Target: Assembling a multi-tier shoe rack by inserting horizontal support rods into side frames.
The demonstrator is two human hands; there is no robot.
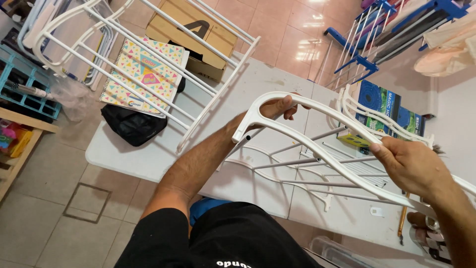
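I hold a curved white plastic side frame (pixel 317 141) of a rack over a white table (pixel 248 84). My left hand (pixel 278 108) grips its arched top end. My right hand (pixel 409 166) grips its lower bar near the right. Grey metal rods (pixel 297 161) run from the frame's sockets to a second white side frame (pixel 277 176) lying on the table beneath. One open rod end (pixel 244 139) points toward me.
An assembled white rack (pixel 148 54) lies tilted over the table's far left, above a colourful spiral notebook (pixel 144 74) and a black bag (pixel 134 126). A blue-green box (pixel 391 111), more white frames (pixel 357 111), a cardboard box (pixel 193 27), blue racks (pixel 386 34).
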